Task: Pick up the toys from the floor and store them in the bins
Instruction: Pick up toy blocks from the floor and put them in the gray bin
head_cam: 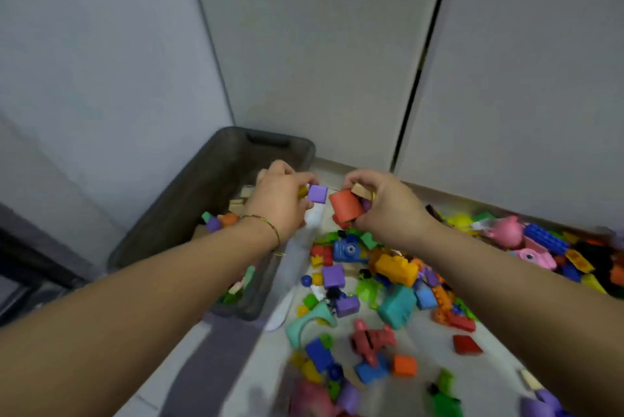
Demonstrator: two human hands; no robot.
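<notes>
Above the right rim of the grey bin (202, 173), the left hand (277, 204) pinched a purple block (317, 194), perhaps with a yellow piece too. Just right of the bin, the right hand (391, 207) gripped a red block (345, 205) and a wooden block (360, 189) over scattered toys (395, 268).

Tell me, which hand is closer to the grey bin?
Left. The left hand, pinching a purple block, is over the grey bin's right edge; the right hand, gripping a red block, is farther right above the toy pile.
</notes>
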